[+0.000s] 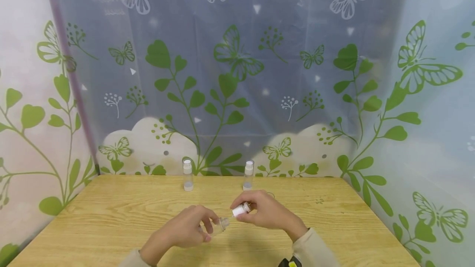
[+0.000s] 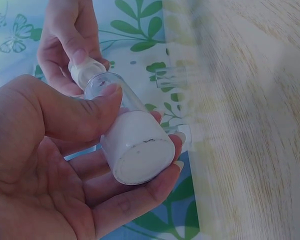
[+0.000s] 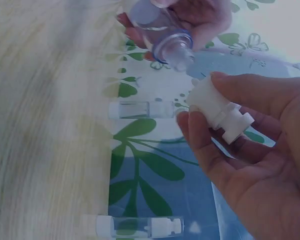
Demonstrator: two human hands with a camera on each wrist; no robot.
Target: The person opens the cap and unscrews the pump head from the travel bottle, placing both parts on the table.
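Observation:
My left hand (image 1: pixel 187 226) grips a small clear bottle (image 2: pixel 139 147) with a white base. The thumb lies along its side and the fingers curl under it. In the right wrist view the bottle's bare clear neck points toward the other hand. My right hand (image 1: pixel 268 212) pinches a white pump top (image 3: pixel 212 104) between thumb and fingers. The head view has the pump top just to the right of the bottle neck. A small gap parts the two in the right wrist view.
Two clear bottles with white tops and bases stand near the table's back edge, a left bottle (image 1: pixel 188 178) and a right bottle (image 1: pixel 248 176). The wooden table (image 1: pixel 130 201) meets a leaf-and-butterfly printed curtain (image 1: pixel 230 94) behind, with more printed curtain at both sides.

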